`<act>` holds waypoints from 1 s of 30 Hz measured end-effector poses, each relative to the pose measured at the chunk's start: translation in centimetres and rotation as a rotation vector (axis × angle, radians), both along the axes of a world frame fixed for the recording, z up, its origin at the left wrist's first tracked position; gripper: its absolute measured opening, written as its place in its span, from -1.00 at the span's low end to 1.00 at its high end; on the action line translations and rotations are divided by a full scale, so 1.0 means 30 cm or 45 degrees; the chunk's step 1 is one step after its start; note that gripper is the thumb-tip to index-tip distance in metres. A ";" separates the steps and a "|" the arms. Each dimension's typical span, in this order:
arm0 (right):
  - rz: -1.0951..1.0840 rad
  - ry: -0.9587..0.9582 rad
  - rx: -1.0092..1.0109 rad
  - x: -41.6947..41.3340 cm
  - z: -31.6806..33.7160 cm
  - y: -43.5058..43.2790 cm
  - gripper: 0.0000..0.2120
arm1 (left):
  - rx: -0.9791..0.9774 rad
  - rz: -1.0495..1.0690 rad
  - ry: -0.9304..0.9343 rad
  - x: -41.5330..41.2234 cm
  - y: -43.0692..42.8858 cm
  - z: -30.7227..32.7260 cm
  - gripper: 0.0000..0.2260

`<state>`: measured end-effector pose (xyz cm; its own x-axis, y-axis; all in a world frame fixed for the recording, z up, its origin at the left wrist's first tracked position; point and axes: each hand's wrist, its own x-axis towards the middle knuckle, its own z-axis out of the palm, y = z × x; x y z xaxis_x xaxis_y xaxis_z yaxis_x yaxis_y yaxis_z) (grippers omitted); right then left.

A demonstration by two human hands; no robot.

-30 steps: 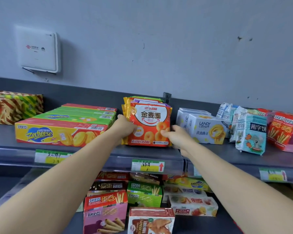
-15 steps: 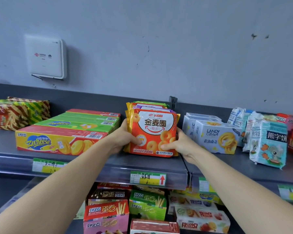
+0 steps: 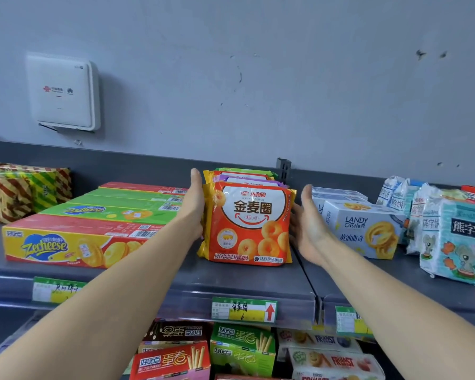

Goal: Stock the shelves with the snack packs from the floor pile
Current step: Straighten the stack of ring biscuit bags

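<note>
My two bare forearms reach up and forward from the bottom corners, over the lower shelf where red and green cardboard boxes of egg-roll sticks point(image 3: 203, 357) stand in rows. Past them runs the front lip of the grey metal upper shelf point(image 3: 176, 281), with a green and yellow price tag with a red arrow point(image 3: 244, 309) clipped to it.

On that shelf, right above the tag, stands the orange plastic snack pack printed with ring biscuits point(image 3: 251, 226), upright and facing me, at the front of a short row of similar packs lined up behind it. My left hand point(image 3: 194, 207) lies flat against the row's left side, fingers straight and pointing up and back. My right hand point(image 3: 309, 223) is spread too, palm turned towards the pack's right edge, fingers straight; I cannot tell whether it touches the pack or sits just beside it. Neither hand grips anything.

To the left lie long flat yellow and red Zecheese cartons point(image 3: 66, 242); to the right, a white Landy Castle biscuit box point(image 3: 365, 229) and pale blue bear-print packs point(image 3: 453, 242). Farthest back, a white plastic wall unit point(image 3: 62, 91) hangs on the grey wall point(image 3: 285, 78).
</note>
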<state>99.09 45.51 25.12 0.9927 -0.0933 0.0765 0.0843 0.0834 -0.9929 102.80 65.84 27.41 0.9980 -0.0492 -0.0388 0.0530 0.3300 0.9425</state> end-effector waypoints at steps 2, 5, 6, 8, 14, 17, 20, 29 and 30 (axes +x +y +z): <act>-0.070 0.085 0.109 0.018 0.016 0.013 -0.06 | 0.030 -0.010 0.040 0.028 0.002 -0.001 -0.32; -0.095 0.125 0.231 0.036 0.038 0.039 -0.15 | 0.039 -0.064 0.067 0.054 0.000 -0.008 -0.26; -0.090 0.116 0.245 0.038 0.044 0.049 -0.16 | 0.030 -0.088 0.069 0.055 -0.001 -0.011 -0.26; -0.084 0.081 0.216 0.041 0.050 0.063 -0.20 | 0.004 -0.131 0.068 0.050 -0.007 -0.014 -0.26; -0.123 0.055 0.196 0.065 0.017 0.051 -0.26 | 0.015 -0.131 0.059 0.061 -0.016 -0.017 -0.26; -0.128 0.074 0.191 0.077 0.020 0.049 -0.24 | 0.019 -0.071 0.057 0.066 -0.021 -0.011 -0.26; -0.111 0.062 0.179 0.086 0.022 0.051 -0.25 | 0.044 -0.082 0.031 0.055 -0.027 -0.002 -0.25; -0.138 -0.001 0.141 0.066 0.015 0.078 -0.26 | 0.074 -0.022 -0.051 0.042 -0.036 -0.017 -0.27; -0.159 -0.008 0.112 0.059 0.021 0.074 -0.27 | 0.095 0.020 -0.050 0.039 -0.032 -0.007 -0.27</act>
<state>100.88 47.73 25.76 0.9724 -0.2228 0.0688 0.1059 0.1588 -0.9816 103.98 64.87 27.20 0.9995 -0.0323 -0.0023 0.0106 0.2590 0.9658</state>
